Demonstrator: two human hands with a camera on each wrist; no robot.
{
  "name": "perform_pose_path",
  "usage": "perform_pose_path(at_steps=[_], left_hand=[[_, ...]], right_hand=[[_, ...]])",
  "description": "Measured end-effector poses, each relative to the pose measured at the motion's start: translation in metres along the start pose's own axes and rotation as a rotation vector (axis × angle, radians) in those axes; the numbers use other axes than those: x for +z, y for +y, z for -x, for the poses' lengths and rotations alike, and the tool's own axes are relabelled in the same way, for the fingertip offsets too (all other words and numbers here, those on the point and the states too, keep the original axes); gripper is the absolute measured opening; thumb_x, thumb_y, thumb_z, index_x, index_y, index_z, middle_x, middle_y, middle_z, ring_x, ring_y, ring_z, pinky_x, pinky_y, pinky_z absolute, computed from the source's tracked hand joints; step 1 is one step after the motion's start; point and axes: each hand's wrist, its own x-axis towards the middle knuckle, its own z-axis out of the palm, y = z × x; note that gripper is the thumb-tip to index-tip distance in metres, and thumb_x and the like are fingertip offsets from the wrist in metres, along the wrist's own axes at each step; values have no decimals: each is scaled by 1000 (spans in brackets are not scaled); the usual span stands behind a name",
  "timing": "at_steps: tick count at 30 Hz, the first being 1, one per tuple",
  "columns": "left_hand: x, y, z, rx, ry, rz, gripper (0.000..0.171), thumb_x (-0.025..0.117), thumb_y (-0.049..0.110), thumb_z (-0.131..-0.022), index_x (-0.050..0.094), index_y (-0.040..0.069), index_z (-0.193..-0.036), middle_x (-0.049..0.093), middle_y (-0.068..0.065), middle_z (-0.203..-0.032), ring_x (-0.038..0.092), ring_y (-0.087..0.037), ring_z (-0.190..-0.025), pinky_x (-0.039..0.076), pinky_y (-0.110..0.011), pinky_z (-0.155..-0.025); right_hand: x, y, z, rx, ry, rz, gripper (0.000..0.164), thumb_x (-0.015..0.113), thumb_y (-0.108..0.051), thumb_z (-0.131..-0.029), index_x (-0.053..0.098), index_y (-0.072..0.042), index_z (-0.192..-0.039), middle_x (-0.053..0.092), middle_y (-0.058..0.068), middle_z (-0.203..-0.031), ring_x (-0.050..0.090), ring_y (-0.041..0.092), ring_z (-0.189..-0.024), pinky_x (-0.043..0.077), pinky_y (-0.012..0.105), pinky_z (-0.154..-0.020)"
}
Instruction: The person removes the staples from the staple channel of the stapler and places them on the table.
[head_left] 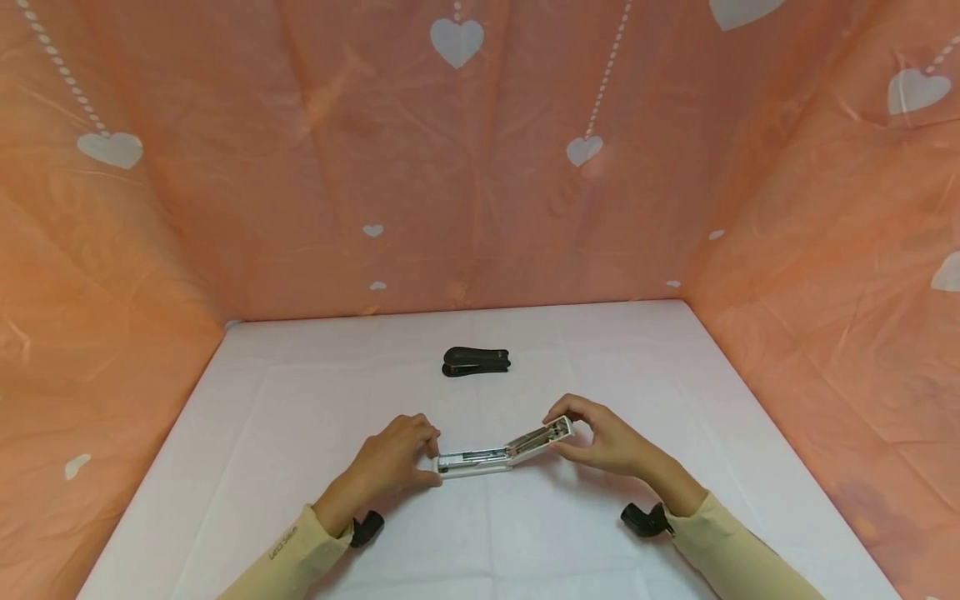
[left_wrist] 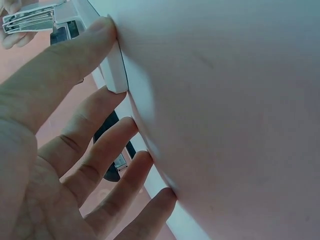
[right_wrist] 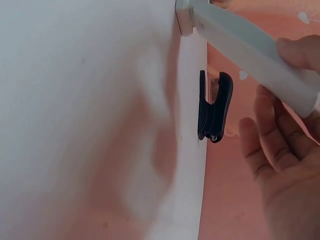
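Note:
A white stapler lies unfolded on the table, its metal inside facing up. My left hand pinches the left end of its base between thumb and index finger; in the left wrist view the other fingertips touch the white tabletop. With my right hand I grip the far end of the stapler's upper arm, which tilts up to the right of the hinge. In the right wrist view the smooth white outside of that arm shows, with the thumb on one side and fingers on the other.
A black stapler rests on the table beyond both hands. Orange cloth with white hearts hangs along the back and both sides. Each wrist carries a small black device, such as the one on the right.

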Motion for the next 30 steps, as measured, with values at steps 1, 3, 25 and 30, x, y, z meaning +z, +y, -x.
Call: perform_pose_path(at_steps=[1, 3, 25, 30], left_hand=[[0, 0, 0, 0, 1, 0, 35, 101, 27, -73, 68, 20, -85, 68, 2, -118, 61, -29, -123, 58, -54, -82], [1, 0, 1, -3, 2, 3, 35, 101, 26, -73, 68, 21, -84, 68, 3, -118, 61, -29, -123, 58, -55, -82], [0, 0, 0, -12, 10, 19, 36, 100, 26, -74, 66, 21, -86, 70, 3, -123, 61, -29, -127, 58, -57, -86], [0, 1, -1, -5, 14, 15, 36, 100, 25, -74, 67, 21, -86, 70, 2, -123, 61, -29, -126, 58, -56, -87]], right_hand=[[0, 0, 1, 2, -5, 9, 33, 85, -3, -90, 69, -18, -115, 71, -5, -113, 65, 12, -103, 51, 28, -100], [-1, 1, 2, 8, -17, 24, 34, 84, -2, -90, 68, -18, -115, 71, -6, -113, 66, 12, -104, 52, 30, -99], [2, -2, -4, -59, -39, 108, 34, 86, -11, -92, 69, -9, -121, 70, 5, -118, 67, 21, -105, 56, 39, -95], [11, -11, -14, -163, 39, 119, 35, 87, -4, -90, 71, -15, -118, 71, 7, -114, 67, 27, -100, 59, 43, -88]])
